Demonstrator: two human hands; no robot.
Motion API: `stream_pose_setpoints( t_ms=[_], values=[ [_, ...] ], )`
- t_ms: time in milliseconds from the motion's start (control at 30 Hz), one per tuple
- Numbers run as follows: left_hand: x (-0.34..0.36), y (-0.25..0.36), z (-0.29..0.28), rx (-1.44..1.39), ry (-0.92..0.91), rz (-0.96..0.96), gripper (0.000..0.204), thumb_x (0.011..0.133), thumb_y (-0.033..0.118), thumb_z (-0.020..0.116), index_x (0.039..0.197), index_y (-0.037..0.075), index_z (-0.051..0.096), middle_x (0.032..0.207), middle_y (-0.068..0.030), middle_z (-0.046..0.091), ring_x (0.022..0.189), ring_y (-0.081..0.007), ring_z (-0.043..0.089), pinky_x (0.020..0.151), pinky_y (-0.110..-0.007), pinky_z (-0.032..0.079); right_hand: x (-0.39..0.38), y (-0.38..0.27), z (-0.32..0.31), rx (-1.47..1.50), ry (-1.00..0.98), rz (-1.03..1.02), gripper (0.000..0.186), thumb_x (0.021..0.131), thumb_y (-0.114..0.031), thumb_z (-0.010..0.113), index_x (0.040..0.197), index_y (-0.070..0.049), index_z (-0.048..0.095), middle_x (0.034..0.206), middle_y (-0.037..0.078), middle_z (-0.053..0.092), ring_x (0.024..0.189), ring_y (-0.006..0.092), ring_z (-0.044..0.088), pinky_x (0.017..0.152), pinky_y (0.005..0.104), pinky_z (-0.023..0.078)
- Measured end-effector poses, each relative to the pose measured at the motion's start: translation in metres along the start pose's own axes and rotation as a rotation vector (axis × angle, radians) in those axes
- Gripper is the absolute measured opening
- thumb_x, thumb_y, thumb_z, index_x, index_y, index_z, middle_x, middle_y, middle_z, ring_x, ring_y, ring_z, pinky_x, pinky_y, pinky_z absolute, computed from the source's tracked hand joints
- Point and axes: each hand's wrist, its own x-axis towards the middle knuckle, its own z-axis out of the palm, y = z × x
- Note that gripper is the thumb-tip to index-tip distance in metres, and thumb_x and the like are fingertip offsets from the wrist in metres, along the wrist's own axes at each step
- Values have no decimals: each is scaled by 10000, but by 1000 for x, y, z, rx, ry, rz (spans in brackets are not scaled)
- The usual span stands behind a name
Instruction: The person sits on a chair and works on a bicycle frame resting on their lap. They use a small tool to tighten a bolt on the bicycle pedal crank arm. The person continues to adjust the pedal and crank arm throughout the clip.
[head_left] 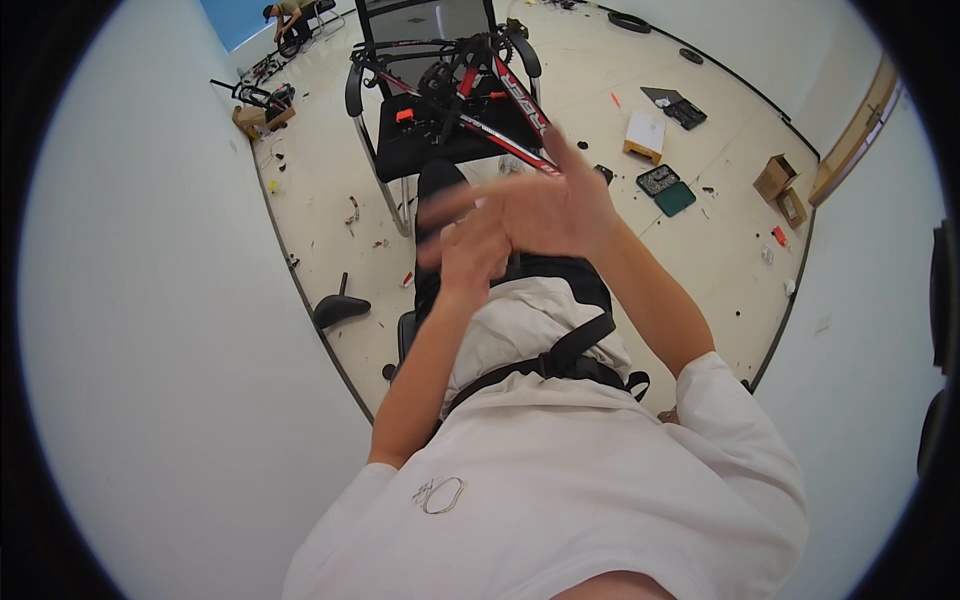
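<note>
Both of my hands meet above my lap, in front of a black chair. My right hand (558, 212) is open, its fingers stretched out to the left and blurred, its thumb pointing up. Against its palm side, my left hand (474, 250) is closed with curled fingers; a tiny pale spot shows at its fingertips, too small to name. Beyond the hands, a red, white and black bicycle frame (519, 103) lies across the black chair (395, 140). A small orange-red item (404, 116) rests on the seat beside the frame.
Right on the floor lie an open green tool case (675, 198), a black case (684, 112), a white-and-yellow box (645, 134) and cardboard boxes (776, 178). A bicycle saddle (341, 308) lies left by the wall. Far left, another person (290, 20) bends over a wheel.
</note>
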Motion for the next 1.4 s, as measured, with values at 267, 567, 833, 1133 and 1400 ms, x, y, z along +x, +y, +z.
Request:
stream_pose_setpoints(
  t_ms=[267,567,833,1133,1400],
  values=[
    [-33,48,26,98,121,324,441,929,297,525,588,19,498,563,-68,533,465,-109,472,414,-233,339,-46,26,-83,45,141,340,1058,889,-731,82,1197,184,513,1304,284,500,1248,318,484,1113,362,279],
    [-47,20,20,586,-1,627,358,930,152,496,621,-21,543,549,-8,522,508,-63,456,493,-235,344,-9,21,-67,-90,500,321,1124,830,-802,86,1294,162,429,1371,275,439,1290,351,438,1129,384,259],
    [-7,2,15,180,124,292,334,898,163,546,595,25,519,543,-31,516,470,-96,456,419,-248,317,-15,-1,-33,-74,-193,100,1122,844,-782,104,1131,210,541,1136,320,595,1013,412,627,912,421,482],
    [-44,40,19,58,14,234,455,933,258,494,540,41,422,561,-127,516,397,-166,414,364,-272,307,-48,37,-76,-920,325,439,505,851,-251,491,1248,57,546,1267,177,575,1178,282,543,1013,325,403],
    [-40,-4,21,273,-121,168,328,910,266,549,703,12,555,623,-58,534,507,-141,521,439,-252,383,-24,5,2,-360,340,68,547,867,-307,512,1215,116,502,1171,256,607,1050,317,631,939,376,486]
  ],
)
